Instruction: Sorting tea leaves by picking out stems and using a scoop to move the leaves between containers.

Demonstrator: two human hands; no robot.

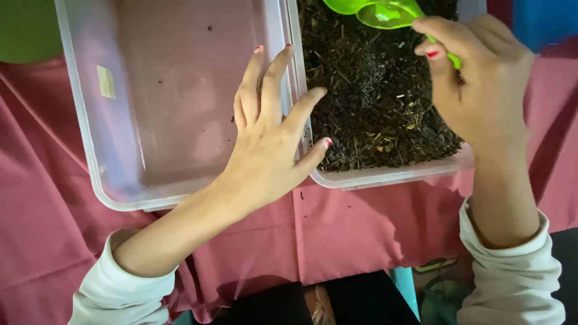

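Scooping step here: right hand [481, 90] is clamped on the green scoop [385, 13] over the soil tub [385, 174]. Left hand [271, 138] lies open, fingers spread across the empty tub's [90, 150] rim. Next it needs a dig into the soil [373, 90].

The clear plastic empty tub [150, 108] on the left has an open floor, with only a few crumbs and a pale label, so its inside is free to enter from above. Its right rim is blocked by the left hand [265, 144], spread flat across the seam where it touches the clear plastic tub of dark soil [385, 177]. Over the soil, the top right is taken by the right hand [475, 84] closed on a bright green plastic scoop [385, 13]; the soil's lower middle lies uncovered. The red cloth [361, 229] in front is bare.
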